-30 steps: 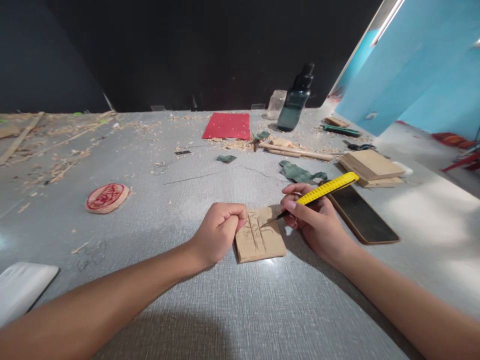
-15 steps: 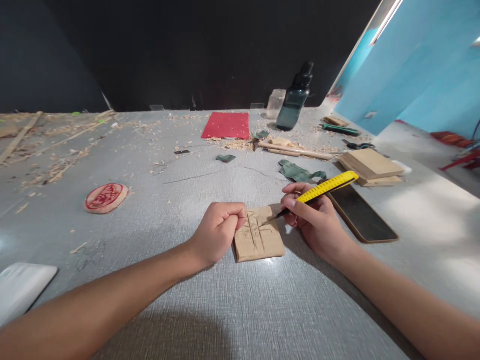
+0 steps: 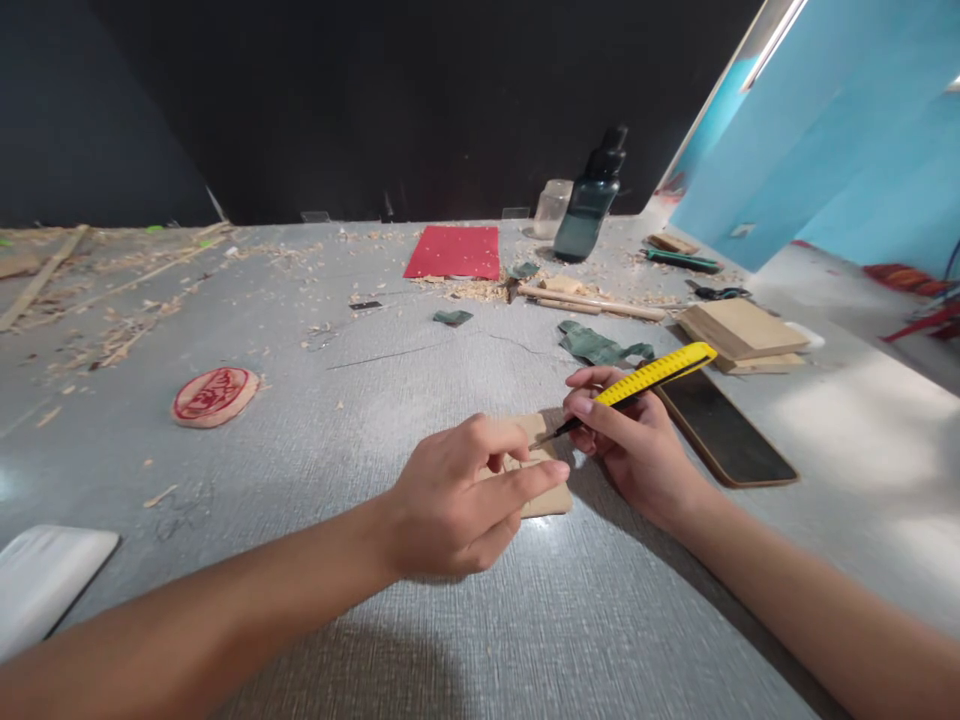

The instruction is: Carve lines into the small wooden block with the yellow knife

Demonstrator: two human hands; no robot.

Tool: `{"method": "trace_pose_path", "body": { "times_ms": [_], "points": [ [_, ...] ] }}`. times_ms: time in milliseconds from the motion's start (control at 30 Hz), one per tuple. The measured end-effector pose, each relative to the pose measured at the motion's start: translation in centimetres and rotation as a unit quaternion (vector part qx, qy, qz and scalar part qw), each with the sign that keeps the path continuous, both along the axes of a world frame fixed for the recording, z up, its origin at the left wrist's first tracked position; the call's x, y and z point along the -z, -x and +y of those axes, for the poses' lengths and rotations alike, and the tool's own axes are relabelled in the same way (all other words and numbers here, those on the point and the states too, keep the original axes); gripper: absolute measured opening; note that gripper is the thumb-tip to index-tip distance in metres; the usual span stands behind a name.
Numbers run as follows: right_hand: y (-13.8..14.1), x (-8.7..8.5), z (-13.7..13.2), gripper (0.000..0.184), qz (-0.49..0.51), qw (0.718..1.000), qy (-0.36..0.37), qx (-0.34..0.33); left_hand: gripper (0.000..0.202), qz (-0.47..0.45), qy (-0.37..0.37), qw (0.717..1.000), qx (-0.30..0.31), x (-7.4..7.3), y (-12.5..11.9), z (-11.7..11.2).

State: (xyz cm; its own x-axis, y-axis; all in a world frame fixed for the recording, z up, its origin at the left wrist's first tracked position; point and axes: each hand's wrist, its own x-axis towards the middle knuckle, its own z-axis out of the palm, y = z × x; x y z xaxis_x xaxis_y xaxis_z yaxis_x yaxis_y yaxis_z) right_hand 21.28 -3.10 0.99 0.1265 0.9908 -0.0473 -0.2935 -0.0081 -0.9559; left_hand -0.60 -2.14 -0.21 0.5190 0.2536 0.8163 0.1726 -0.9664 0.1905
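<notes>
Woodcarving workshop: grey bench [image 3: 315, 400] strewn with wood shavings [image 3: 112, 340], offcut boards [image 3: 739, 330], carved round stamp [image 3: 214, 395].

Open table [image 3: 480, 640] along the near edge and left of centre. Left hand [image 3: 457, 500] and right hand [image 3: 637, 455] with yellow knife [image 3: 660, 370] fill the middle; phone [image 3: 724, 430] and wood blocks [image 3: 742, 330] bar the right edge.

The small board [image 3: 546, 497] lay on the counter [image 3: 480, 640] right before me, my left hand [image 3: 457, 500] over its left part, my right hand [image 3: 637, 455] at its right edge with the knife [image 3: 652, 373] slanting away rightward. The phone [image 3: 724, 430] lay just right of that hand, the stacked boards [image 3: 739, 335] behind it and the cloth scrap [image 3: 600, 347] behind the small board. The round disc [image 3: 214, 395] lay well off left; far back, the bottle [image 3: 592, 205] stood beside the jar [image 3: 553, 207].
</notes>
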Motion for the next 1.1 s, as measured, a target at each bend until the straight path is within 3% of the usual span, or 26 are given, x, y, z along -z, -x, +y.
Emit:
{"method": "trace_pose_path", "body": {
  "times_ms": [133, 367, 1100],
  "points": [
    [-0.01, 0.09, 0.0, 0.028, 0.0, 1.0, -0.006, -0.003, 0.03, 0.005, -0.055, 0.998, 0.001, -0.56, -0.11, -0.06],
    [-0.28, 0.43, 0.1, 0.028, -0.004, 1.0, -0.01, -0.008, 0.026, -0.024, -0.072, 0.997, 0.003, -0.36, -0.44, -0.08],
    [-0.27, 0.43, 0.11, 0.029, -0.004, 1.0, -0.012, -0.007, 0.027, -0.007, -0.053, 0.998, 0.018, -0.39, -0.39, -0.05]
  ]
}}
